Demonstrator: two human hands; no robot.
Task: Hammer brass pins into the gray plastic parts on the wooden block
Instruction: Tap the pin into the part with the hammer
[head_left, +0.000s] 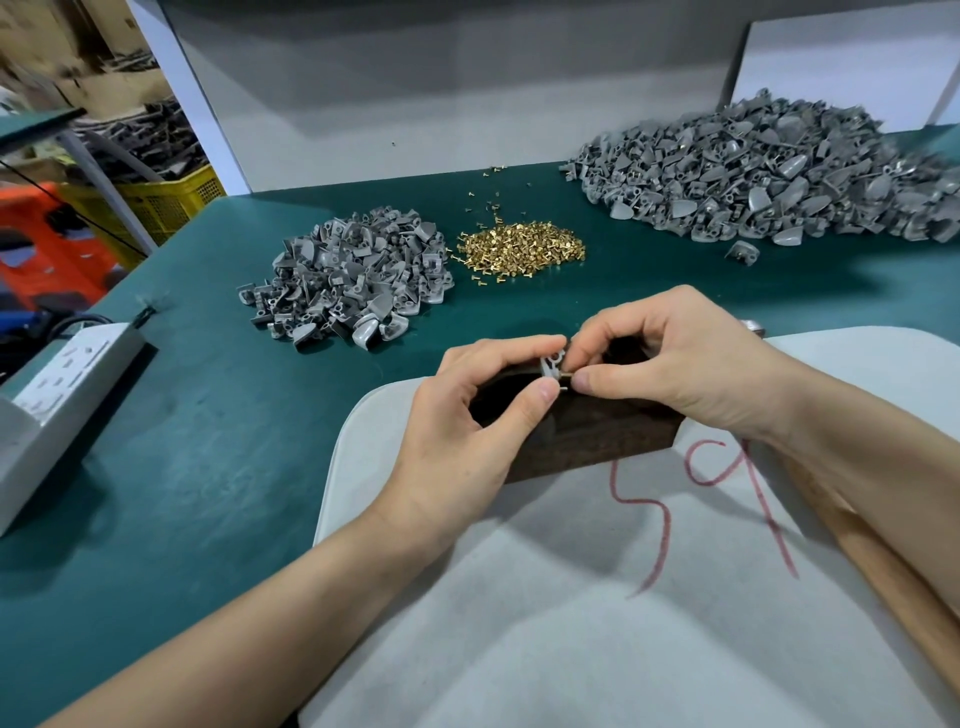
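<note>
A dark wooden block (597, 439) lies on a white felt pad (597, 597) in front of me. Over the block, my left hand (467, 415) pinches a small gray plastic part (549, 365) between thumb and forefinger. My right hand (670, 369) pinches a brass pin (566, 375) against the part's right side. Loose brass pins (519, 249) lie heaped further back on the green table. A wooden hammer handle (872, 561) lies under my right forearm; its head is mostly hidden.
A small pile of gray parts (348, 283) lies left of the pins, and a large pile (769, 171) at the back right. A white power strip (67, 379) sits at the left edge. A gray partition (441, 78) closes the back.
</note>
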